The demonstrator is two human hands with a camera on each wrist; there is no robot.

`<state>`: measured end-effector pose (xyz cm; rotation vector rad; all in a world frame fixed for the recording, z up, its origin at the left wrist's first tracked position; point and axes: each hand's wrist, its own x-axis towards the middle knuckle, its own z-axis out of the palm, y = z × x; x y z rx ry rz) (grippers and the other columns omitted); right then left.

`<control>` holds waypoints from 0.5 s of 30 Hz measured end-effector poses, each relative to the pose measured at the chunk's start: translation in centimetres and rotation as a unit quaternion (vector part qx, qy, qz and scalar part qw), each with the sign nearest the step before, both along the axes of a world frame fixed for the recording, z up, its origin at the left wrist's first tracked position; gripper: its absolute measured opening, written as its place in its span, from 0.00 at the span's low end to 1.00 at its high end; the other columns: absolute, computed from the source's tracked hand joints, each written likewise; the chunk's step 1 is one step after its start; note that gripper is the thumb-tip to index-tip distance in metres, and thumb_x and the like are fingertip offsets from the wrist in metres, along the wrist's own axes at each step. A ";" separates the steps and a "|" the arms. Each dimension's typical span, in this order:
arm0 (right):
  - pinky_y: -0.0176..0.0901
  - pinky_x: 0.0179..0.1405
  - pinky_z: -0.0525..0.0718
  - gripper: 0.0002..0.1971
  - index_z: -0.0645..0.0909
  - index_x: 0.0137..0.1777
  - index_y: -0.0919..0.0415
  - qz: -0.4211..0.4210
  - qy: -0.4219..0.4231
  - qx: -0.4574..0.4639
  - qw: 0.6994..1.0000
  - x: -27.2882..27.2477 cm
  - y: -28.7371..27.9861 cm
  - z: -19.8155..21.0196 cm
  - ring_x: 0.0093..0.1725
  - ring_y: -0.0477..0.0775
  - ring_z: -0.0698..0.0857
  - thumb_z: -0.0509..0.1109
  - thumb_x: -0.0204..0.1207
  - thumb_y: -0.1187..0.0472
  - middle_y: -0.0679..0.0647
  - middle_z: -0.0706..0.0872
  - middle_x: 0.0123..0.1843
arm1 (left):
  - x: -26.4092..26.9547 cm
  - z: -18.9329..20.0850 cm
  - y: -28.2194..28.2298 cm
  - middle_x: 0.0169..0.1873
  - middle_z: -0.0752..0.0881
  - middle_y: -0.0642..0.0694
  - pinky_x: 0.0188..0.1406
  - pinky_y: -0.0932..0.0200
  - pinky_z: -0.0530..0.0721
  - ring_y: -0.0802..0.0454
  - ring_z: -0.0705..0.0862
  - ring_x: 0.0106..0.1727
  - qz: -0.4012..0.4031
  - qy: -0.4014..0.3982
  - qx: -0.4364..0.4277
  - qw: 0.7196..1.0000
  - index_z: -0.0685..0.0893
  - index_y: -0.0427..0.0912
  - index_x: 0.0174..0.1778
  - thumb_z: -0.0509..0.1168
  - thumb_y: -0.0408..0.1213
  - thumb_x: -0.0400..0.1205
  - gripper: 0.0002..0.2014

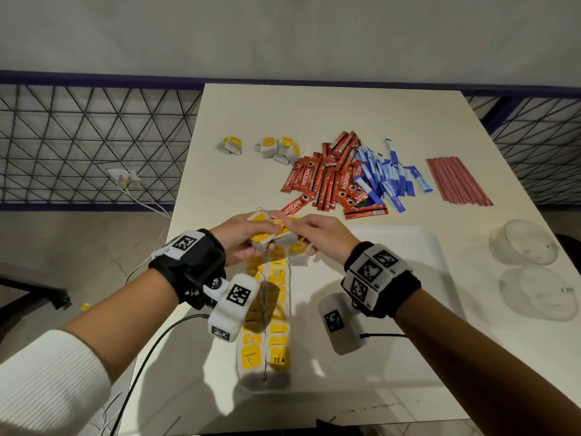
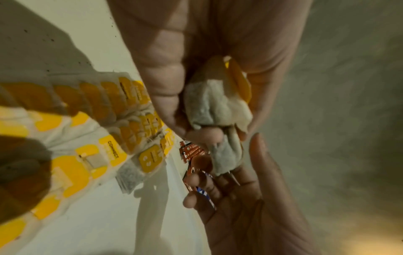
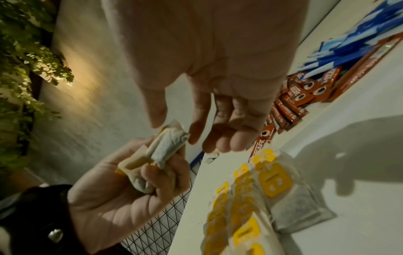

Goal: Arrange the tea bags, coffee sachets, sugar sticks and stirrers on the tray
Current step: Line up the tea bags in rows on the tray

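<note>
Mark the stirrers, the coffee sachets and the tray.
stirrers (image 1: 457, 180), head view, middle of the red bundle.
coffee sachets (image 1: 330, 180), head view, centre of the red pile.
tray (image 1: 418, 247), head view, bare white floor near its far right corner.

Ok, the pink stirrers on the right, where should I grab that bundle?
Take the stirrers across their middle, coming from above with the right hand. They lie flat, side by side and parallel, apart from the sugar sticks, so a mid-length pinch probably keeps them together.
</note>
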<state>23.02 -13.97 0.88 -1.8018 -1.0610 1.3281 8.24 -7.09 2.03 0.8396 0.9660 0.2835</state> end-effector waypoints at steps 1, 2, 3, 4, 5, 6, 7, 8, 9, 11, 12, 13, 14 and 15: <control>0.38 0.41 0.78 0.12 0.80 0.42 0.56 0.003 -0.007 0.012 1.000 0.0 -0.1 0.0 0.38 0.46 0.78 0.68 0.76 0.47 0.47 0.80 0.37 | 0.0 0.2 -0.1 0.39 0.83 0.43 0.13 0.73 0.74 0.57 0.80 0.22 -0.010 0.010 0.012 1.000 0.82 0.41 0.53 0.61 0.23 0.80 0.11; 0.37 0.41 0.78 0.10 0.80 0.43 0.57 -0.001 -0.007 0.023 1.000 0.1 -0.2 0.1 0.38 0.46 0.79 0.70 0.75 0.50 0.48 0.80 0.38 | 0.1 0.3 -0.3 0.39 0.82 0.44 0.11 0.74 0.72 0.57 0.79 0.22 -0.021 0.019 0.022 0.999 0.81 0.41 0.55 0.62 0.24 0.80 0.11; 0.35 0.39 0.78 0.07 0.80 0.43 0.57 -0.008 0.002 0.028 1.000 0.2 -0.3 0.1 0.38 0.45 0.79 0.70 0.76 0.54 0.48 0.80 0.38 | 0.0 0.3 -0.3 0.40 0.82 0.44 0.11 0.74 0.71 0.56 0.78 0.22 -0.031 0.024 0.031 0.999 0.81 0.42 0.56 0.63 0.25 0.80 0.12; 0.34 0.37 0.78 0.05 0.80 0.42 0.56 -0.017 0.017 0.028 0.999 0.3 -0.4 0.2 0.37 0.44 0.79 0.70 0.76 0.56 0.48 0.81 0.38 | -0.1 0.1 -0.4 0.39 0.82 0.44 0.12 0.73 0.72 0.56 0.77 0.22 -0.041 0.025 0.039 0.998 0.82 0.42 0.56 0.65 0.28 0.79 0.11; 0.33 0.36 0.78 0.04 0.80 0.41 0.55 -0.023 0.032 0.026 0.999 0.4 -0.5 0.2 0.37 0.44 0.79 0.70 0.76 0.58 0.48 0.81 0.38 | -0.2 0.0 -0.4 0.37 0.82 0.44 0.14 0.72 0.73 0.56 0.76 0.22 -0.047 0.027 0.046 0.997 0.82 0.43 0.56 0.67 0.32 0.78 0.11; 0.33 0.37 0.78 0.04 0.80 0.40 0.55 -0.028 0.043 0.023 0.998 0.5 -0.7 0.2 0.38 0.44 0.79 0.70 0.77 0.59 0.49 0.82 0.38 | -0.3 -0.2 -0.4 0.34 0.82 0.44 0.14 0.72 0.73 0.56 0.76 0.22 -0.053 0.035 0.053 0.997 0.83 0.44 0.55 0.69 0.37 0.76 0.11; 0.33 0.38 0.78 0.04 0.80 0.40 0.55 -0.033 0.052 0.019 0.998 0.7 -0.8 0.1 0.38 0.44 0.80 0.70 0.76 0.60 0.49 0.82 0.39 | -0.4 -0.4 -0.4 0.30 0.81 0.45 0.13 0.71 0.71 0.56 0.75 0.21 -0.058 0.046 0.062 0.995 0.84 0.45 0.53 0.69 0.41 0.76 0.11; 0.34 0.38 0.79 0.04 0.81 0.40 0.55 -0.038 0.059 0.017 0.997 0.8 -0.9 0.0 0.39 0.45 0.80 0.70 0.76 0.60 0.50 0.83 0.39 | -0.5 -0.4 -0.4 0.27 0.80 0.46 0.12 0.71 0.68 0.56 0.74 0.20 -0.057 0.054 0.070 0.994 0.84 0.46 0.51 0.68 0.43 0.77 0.09; 0.35 0.39 0.79 0.04 0.81 0.39 0.55 -0.043 0.067 0.016 0.997 1.0 -1.0 0.0 0.40 0.45 0.80 0.70 0.76 0.61 0.50 0.83 0.40 | -0.5 -0.4 -0.3 0.24 0.79 0.47 0.10 0.71 0.65 0.56 0.72 0.18 -0.053 0.058 0.074 0.994 0.84 0.46 0.48 0.66 0.43 0.79 0.07; 0.36 0.38 0.77 0.04 0.82 0.39 0.56 -0.048 0.087 0.015 0.995 1.2 -1.2 -0.1 0.40 0.46 0.80 0.71 0.75 0.62 0.50 0.83 0.39 | -0.6 -0.4 -0.3 0.23 0.77 0.47 0.09 0.71 0.63 0.56 0.71 0.16 -0.038 0.055 0.075 0.995 0.84 0.45 0.45 0.64 0.43 0.81 0.07; 0.36 0.39 0.77 0.04 0.82 0.39 0.56 -0.045 0.096 0.015 0.994 1.3 -1.3 -0.1 0.41 0.46 0.80 0.71 0.75 0.62 0.50 0.83 0.39 | -0.6 -0.4 -0.3 0.23 0.77 0.47 0.09 0.71 0.63 0.56 0.70 0.15 -0.035 0.051 0.077 0.995 0.84 0.45 0.45 0.63 0.43 0.81 0.07; 0.36 0.39 0.76 0.04 0.82 0.39 0.56 -0.040 0.102 0.016 0.994 1.4 -1.4 -0.1 0.41 0.45 0.80 0.71 0.75 0.62 0.49 0.83 0.40 | -0.7 -0.5 -0.4 0.23 0.77 0.47 0.09 0.71 0.62 0.56 0.70 0.15 -0.033 0.049 0.081 0.995 0.84 0.44 0.44 0.63 0.42 0.82 0.07; 0.35 0.39 0.76 0.03 0.83 0.40 0.56 -0.036 0.107 0.016 0.993 1.5 -1.5 0.0 0.41 0.44 0.80 0.70 0.75 0.61 0.48 0.83 0.40 | -0.7 -0.7 -0.5 0.22 0.77 0.47 0.09 0.71 0.62 0.56 0.70 0.15 -0.031 0.049 0.086 0.995 0.84 0.44 0.45 0.63 0.42 0.81 0.07; 0.35 0.39 0.75 0.03 0.83 0.40 0.55 -0.034 0.110 0.017 0.993 1.5 -1.6 0.1 0.40 0.43 0.79 0.70 0.75 0.61 0.47 0.83 0.40 | -0.6 -0.8 -0.6 0.22 0.77 0.47 0.10 0.70 0.63 0.56 0.70 0.15 -0.031 0.050 0.091 0.994 0.84 0.43 0.46 0.65 0.43 0.80 0.08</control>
